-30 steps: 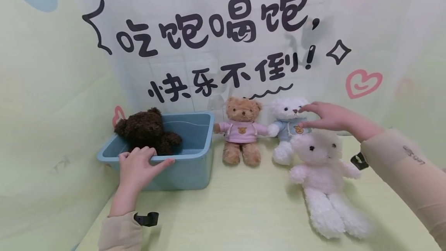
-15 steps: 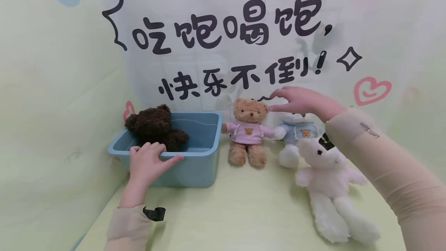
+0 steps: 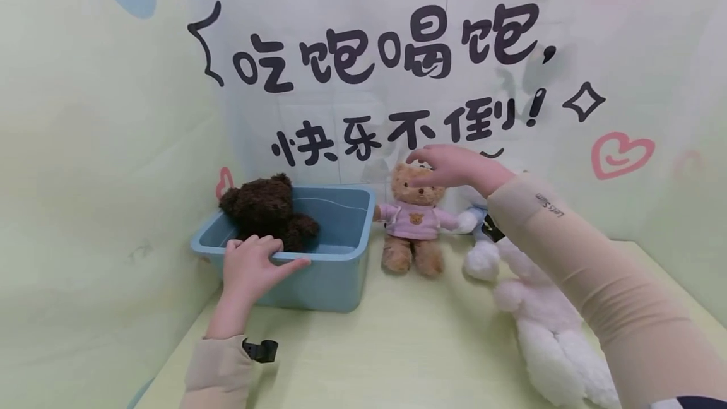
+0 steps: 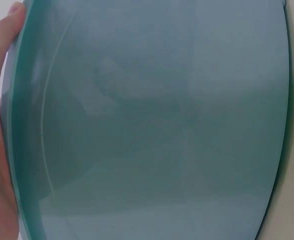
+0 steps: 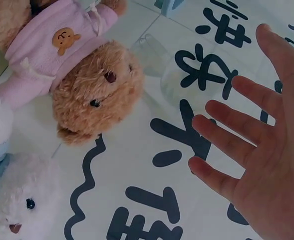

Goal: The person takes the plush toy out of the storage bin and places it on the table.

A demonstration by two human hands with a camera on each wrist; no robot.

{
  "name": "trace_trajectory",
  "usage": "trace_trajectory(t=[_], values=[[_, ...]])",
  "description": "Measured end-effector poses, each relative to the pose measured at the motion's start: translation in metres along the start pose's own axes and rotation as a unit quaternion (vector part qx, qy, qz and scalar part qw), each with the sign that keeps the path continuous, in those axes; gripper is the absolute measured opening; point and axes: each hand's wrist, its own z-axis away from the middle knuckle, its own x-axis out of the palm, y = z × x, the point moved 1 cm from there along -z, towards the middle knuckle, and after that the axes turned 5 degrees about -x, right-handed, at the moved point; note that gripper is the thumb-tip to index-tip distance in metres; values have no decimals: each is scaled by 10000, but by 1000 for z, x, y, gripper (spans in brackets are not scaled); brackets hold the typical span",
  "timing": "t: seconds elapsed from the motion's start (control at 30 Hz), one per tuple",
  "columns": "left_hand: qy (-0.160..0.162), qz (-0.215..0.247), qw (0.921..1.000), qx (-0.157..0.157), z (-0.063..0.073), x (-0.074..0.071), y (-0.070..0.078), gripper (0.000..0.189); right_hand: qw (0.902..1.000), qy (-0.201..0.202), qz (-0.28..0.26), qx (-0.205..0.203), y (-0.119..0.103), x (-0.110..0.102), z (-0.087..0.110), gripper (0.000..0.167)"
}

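Note:
My left hand [image 3: 254, 270] grips the near rim of a blue plastic tub [image 3: 318, 286], fingers hooked over the edge and thumb along the outside. The tub's outer wall [image 4: 161, 120] fills the left wrist view. Inside the tub leans a dark brown teddy bear [image 3: 258, 204]. My right hand [image 3: 457, 166] is spread in the air and overlaps the head of a tan teddy bear [image 3: 413, 223] in a pink hoodie. In the right wrist view, the hand [image 5: 271, 135] holds nothing, its fingers apart from the tan bear's head [image 5: 99, 95].
A white teddy bear in a blue hoodie [image 3: 481, 260] sits right of the tan one, mostly hidden by my right arm. Nearer lies another white plush [image 3: 548, 346], its head behind the sleeve. A wall sheet with black lettering [image 3: 431, 49] stands behind the pale green table [image 3: 409, 346].
My right hand has moved left from over the white bears to the tan bear's head. The view has shifted, so the scene sits further right. My left hand stays on the tub's rim.

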Motion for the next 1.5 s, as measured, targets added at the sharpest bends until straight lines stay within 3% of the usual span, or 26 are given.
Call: trace_trajectory(t=[0.2, 0.37, 0.6, 0.87, 1.03, 1.27, 1.33, 1.5], values=[[-39, -48, 10000, 15, 4, -10, 2, 59, 9992, 112, -285, -251, -11, -2, -15, 52], [-129, -96, 9999, 7, 11, -16, 7, 60, 9987, 258, -201, -391, -25, -2, -29, 54], [-357, -171, 9992, -13, 20, -18, 10, 62, 9983, 302, -214, -441, -50, 12, -50, 55], [-524, -332, 9981, -48, 20, -19, 8, 60, 9952, 327, 261, -880, -80, 29, -85, 51], [-540, -384, 9978, -50, 17, -21, 7, 58, 9876, 686, 631, -1261, -99, 34, -105, 46], [-528, -352, 9980, -67, 19, -23, 7, 62, 9660, 1516, 827, -1927, -128, 37, -128, 34], [-502, -368, 9980, -55, 19, -24, 7, 62, 9529, 1846, 824, -2259, -136, 39, -134, 30], [-415, -404, 9983, -11, 18, -24, 9, 62, 9095, 2650, 698, -3125, -155, 49, -146, 20]])
